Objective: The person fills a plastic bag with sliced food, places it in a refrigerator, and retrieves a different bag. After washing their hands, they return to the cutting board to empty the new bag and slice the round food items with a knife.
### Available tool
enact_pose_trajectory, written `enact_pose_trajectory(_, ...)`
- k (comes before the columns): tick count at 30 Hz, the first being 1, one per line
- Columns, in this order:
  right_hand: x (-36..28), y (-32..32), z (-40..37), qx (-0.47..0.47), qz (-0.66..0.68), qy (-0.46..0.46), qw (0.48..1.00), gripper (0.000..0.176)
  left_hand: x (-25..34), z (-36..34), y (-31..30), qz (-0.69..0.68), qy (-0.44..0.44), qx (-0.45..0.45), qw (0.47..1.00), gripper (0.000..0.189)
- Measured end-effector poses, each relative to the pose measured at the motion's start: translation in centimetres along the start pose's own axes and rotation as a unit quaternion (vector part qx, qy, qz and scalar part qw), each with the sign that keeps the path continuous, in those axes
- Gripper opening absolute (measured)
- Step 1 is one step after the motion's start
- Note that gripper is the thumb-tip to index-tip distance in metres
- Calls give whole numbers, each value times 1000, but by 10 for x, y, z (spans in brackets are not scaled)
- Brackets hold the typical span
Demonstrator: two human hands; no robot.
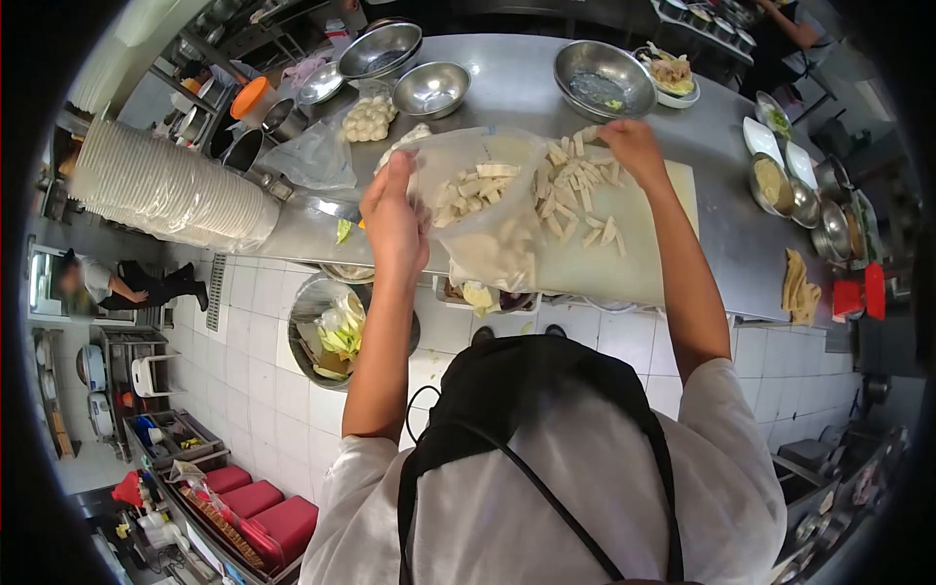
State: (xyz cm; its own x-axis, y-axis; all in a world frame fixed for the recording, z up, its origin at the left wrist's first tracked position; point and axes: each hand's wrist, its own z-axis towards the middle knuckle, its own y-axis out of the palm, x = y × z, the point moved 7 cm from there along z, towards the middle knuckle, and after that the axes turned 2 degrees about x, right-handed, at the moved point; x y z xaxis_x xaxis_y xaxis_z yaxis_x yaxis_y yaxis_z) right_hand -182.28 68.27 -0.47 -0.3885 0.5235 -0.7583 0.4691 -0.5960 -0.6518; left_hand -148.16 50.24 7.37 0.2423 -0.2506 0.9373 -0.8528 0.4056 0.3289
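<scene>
My left hand (395, 214) is closed on the left edge of a clear plastic bag (487, 146), whose mouth is open. Pale cut strips (475, 190) lie inside it, and its lower part hangs over the table's near edge. More pale strips (575, 185) are spread over a whitish cutting board (639, 249) right of the bag. At the far side of that pile my right hand (634, 148) has its fingers bent down around some strips, partly hidden.
Metal bowls (432, 90) stand along the table's far side. A bag of pale round pieces (369, 119) lies at the left, beside stacked containers (175, 190). On the floor is a bin with leaves (341, 327). A folded cloth (799, 288) lies at the right.
</scene>
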Motion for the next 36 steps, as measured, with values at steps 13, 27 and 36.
enact_pose_trajectory(13,-15,118,-22,39,-186,99,977,73,3,1,28,25,-10,-2,1000,31)
enact_pose_trajectory(27,23,73,-28,118,-140,-38,982,30,42,32,110,-17,14,-95,995,28)
enact_pose_trajectory(36,67,45,-3,56,173,84,980,31,13,17,56,47,19,-10,999,26)
